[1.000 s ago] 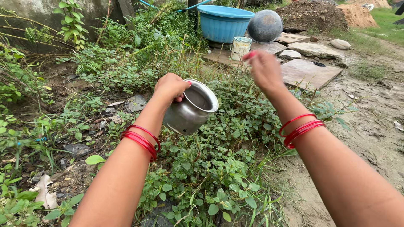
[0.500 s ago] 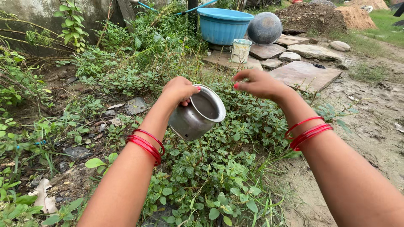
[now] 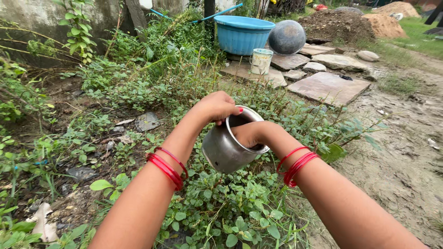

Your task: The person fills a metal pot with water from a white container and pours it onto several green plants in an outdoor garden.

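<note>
We see the pot (image 3: 227, 147) tilted above the weeds (image 3: 221, 203), well short of the blue tub (image 3: 243, 33). Our left hand (image 3: 216, 107) pinches its rim; our right hand (image 3: 249, 134) reaches inside, its fingers hidden, so that grip we cannot tell. The rim hold looks thin, and a push from inside could tip the pot into the weeds.

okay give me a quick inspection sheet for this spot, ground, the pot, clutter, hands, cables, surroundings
Surface: muddy ground with low green weeds.
Job's things: small steel pot, tilted, mouth facing away.
Clutter: grey scraps lying among the plants.
Grippers: left hand grips the pot's rim; right hand reaches into its mouth, fingers hidden.
Cables: nothing seen.
Surroundings: blue tub, round dark vessel, small pale bucket, stone slabs, soil heap, wall.
</note>
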